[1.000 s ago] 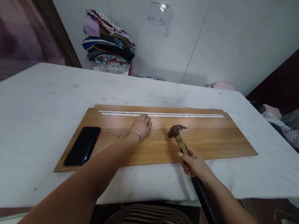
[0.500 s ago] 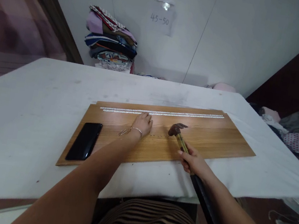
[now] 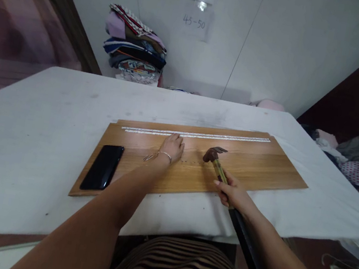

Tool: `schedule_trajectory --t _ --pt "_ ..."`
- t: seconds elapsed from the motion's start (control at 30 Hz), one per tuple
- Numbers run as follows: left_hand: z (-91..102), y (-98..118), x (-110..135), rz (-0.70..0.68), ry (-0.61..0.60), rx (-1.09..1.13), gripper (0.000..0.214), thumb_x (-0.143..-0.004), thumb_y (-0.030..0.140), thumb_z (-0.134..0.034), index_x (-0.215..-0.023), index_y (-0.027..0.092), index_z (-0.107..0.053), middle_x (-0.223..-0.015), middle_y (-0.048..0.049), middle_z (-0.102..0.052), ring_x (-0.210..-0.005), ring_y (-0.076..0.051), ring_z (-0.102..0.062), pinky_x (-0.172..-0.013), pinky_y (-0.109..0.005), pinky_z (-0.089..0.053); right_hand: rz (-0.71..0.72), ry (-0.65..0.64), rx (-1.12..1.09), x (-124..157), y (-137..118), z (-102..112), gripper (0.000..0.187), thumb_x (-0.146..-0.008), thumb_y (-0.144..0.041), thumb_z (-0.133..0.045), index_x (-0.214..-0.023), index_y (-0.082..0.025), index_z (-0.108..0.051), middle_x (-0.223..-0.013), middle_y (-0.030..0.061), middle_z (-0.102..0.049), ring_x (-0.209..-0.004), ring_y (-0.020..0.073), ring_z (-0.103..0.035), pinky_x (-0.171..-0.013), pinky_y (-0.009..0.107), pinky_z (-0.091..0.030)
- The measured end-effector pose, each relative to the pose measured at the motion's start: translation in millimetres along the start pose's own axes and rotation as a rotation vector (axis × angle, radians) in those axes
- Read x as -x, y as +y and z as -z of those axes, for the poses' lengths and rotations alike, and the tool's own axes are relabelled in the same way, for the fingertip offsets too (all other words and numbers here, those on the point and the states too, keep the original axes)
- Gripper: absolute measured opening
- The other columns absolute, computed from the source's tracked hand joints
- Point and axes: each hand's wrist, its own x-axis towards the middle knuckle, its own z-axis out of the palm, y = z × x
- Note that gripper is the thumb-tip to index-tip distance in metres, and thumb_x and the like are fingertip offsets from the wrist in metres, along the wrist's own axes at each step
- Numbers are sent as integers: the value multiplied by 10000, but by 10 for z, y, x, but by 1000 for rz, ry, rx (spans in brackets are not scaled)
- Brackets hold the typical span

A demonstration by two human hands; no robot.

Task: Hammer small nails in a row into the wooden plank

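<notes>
Taking the middle of the board (image 3: 283, 170) as the clock's centre, with 12 pointing away from the person, the two hands are well apart. The right hand (image 3: 233, 192), at 4 o'clock, is clamped around the hammer (image 3: 241, 228), high on the handle near the head, with much of the handle trailing behind it towards 5. The head (image 3: 211, 154) hangs over the board at about 2 o'clock, claw pointing towards 3, striking face turned down and inward.

The left hand (image 3: 172, 148) rests on the board at 10 o'clock with bent fingers, by the paired strips (image 3: 227, 137) that run across at 12. Whether those fingers pinch anything cannot be told. A row of small dark points (image 3: 189, 162), probably nails, lies at the centre between hand and head; their height is too small to judge. Loose nails (image 3: 150, 156) lie at 9, just beside the left wrist, and a phone (image 3: 103, 167) at 8.

For good work here, the high hold suits short, controlled taps; more force would call for sliding down the handle. The face should meet a nail squarely, fingers kept low and clear, and the phone is better off the board, since blows may jar it.
</notes>
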Motion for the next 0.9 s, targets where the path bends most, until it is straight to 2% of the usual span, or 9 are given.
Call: schedule_trajectory --t 0.63,0.9 --pt "-19 -32 6 1 3 4 240 -973 226 -480 -1052 173 -700 -1298 -143 -660 -1275 -276 -559 -1146 -441 -443 -21 -17 -9 -82 101 17 965 -674 -517 -784 -1512 -212 -418 -484 -172 -334 -358 71 -314 -340 170 -237" --pt "-5 -33 0 -20 -2 -12 222 -973 220 -474 -983 182 -693 -1202 -145 -675 -1198 -274 -586 -1105 -446 -467 -13 0 -21 -53 51 21 963 -670 -493 -788 -1513 -214 -415 -488 -173 -330 -352 74 -310 -336 176 -220"
